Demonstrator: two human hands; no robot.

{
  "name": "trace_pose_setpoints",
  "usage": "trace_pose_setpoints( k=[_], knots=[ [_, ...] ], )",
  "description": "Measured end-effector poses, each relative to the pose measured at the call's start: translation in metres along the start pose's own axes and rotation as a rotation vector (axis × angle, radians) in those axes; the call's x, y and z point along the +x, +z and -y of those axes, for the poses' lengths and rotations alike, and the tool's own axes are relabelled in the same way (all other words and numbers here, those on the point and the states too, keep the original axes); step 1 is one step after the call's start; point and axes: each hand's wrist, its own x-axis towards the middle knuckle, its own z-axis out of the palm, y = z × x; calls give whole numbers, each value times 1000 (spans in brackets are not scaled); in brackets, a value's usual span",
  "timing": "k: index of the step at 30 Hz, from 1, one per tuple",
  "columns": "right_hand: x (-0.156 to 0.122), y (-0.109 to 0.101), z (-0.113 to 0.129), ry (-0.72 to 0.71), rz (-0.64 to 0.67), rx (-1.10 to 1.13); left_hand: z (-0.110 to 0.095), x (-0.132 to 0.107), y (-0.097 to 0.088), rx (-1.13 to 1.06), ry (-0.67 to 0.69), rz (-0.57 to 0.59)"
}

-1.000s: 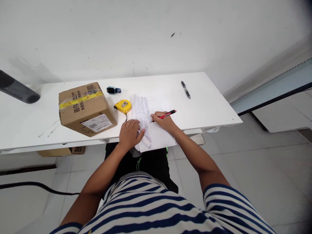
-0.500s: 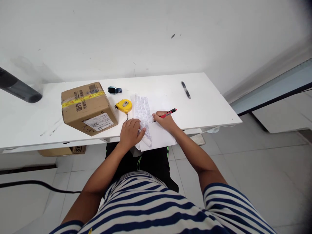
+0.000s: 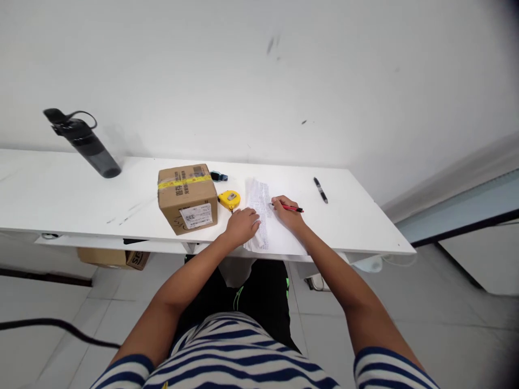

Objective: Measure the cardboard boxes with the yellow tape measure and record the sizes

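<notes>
My right hand (image 3: pixel 287 217) grips a red and black pen (image 3: pixel 293 208), its tip at the paper. Under the hands lie white sheets of paper (image 3: pixel 284 241), the left part covered in handwriting (image 3: pixel 259 193) and creased along its edge. My left hand (image 3: pixel 243 225) rests with fingers spread on the left edge of the sheets. Just beyond that hand sits a yellow tape measure (image 3: pixel 230 199). A taped cardboard box (image 3: pixel 198 195) with a shipping label stands left of it.
A dark watch (image 3: pixel 219 176) lies behind the box's right corner. On the right of the white desk (image 3: pixel 357 216) is a black pen (image 3: pixel 320 190). A dark water bottle (image 3: pixel 95 154) stands upright at the left. Below the desk is another carton (image 3: pixel 103 257).
The head view has shifted, so the desk sits lower and more to the right and the whole bottle shows. Both hands remain on the paper, the red pen still held.
</notes>
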Motion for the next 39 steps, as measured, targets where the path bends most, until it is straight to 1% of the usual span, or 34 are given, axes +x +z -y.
trace_pose_setpoints(
  k=[2, 3, 4, 6, 9, 11, 12, 14, 16, 17, 18, 19, 20, 21, 23, 24, 25, 26, 27, 29, 30, 31, 32, 33, 35, 37, 39],
  knots=[
    [10, -1, -1, -91, 3, -249, -1, 9, -5, 9, -20, 14],
    [14, -1, 0, -125, 21, -377, -2, 9, -8, 6, -17, -7],
    [17, -1, 1, -142, 46, -493, -4, 6, -11, -5, -3, -43],
    [23, 1, 5, -124, 87, -643, -8, -11, -19, -42, 57, -142],
    [29, 14, 24, -152, 103, -677, -12, -50, -38, -54, 140, -307],
    [31, 29, 45, -203, 114, -599, -12, -76, -57, -9, 144, -463],
    [32, 39, 57, -214, 131, -549, -10, -87, -68, 19, 122, -555],
    [34, 58, 81, -171, 193, -505, -3, -101, -93, 62, 11, -768],
    [35, 76, 102, -114, 279, -545, 12, -105, -116, 65, -185, -952],
    [35, 83, 110, -91, 310, -566, 23, -105, -126, 44, -294, -1011],
    [33, 89, 116, -78, 325, -577, 36, -105, -133, -3, -402, -1033],
    [30, 93, 122, -75, 322, -577, 49, -104, -138, -86, -492, -1027],
    [26, 97, 125, -79, 307, -569, 63, -103, -141, -215, -566, -1015],
    [22, 100, 128, -86, 293, -554, 75, -103, -142, -396, -621, -987],
    [14, 103, 130, -107, 293, -501, 95, -105, -140, -776, -659, -900],
    [13, 102, 130, -116, 303, -462, 100, -107, -138, -917, -656, -872],
    [13, 100, 131, -119, 302, -415, 103, -108, -136, -1009, -647, -860],
    [15, 96, 132, -120, 276, -363, 104, -110, -134, -1055, -638, -865],
    [20, 91, 134, -126, 219, -303, 102, -111, -133, -1072, -630, -876],
    [34, 75, 147, -168, 44, -163, 98, -113, -132, -1084, -610, -868],
    [41, 66, 158, -208, -46, -71, 95, -114, -133, -1090, -599, -851],
    [48, 57, 171, -285, -100, 20, 94, -115, -133, -1093, -591, -835],
    [53, 50, 186, -383, -101, 88, 92, -115, -134, -1094, -585, -822],
    [57, 45, 203, -481, -44, 118, 92, -116, -135, -1093, -582, -814],
    [59, 43, 236, -667, 141, 93, 92, -117, -135, -1101, -574, -804],
    [56, 51, 263, -797, 351, -15, 92, -119, -136, -1136, -561, -794],
    [53, 67, 281, -859, 504, -134, 93, -119, -136, -1181, -537, -787]
  ],
)
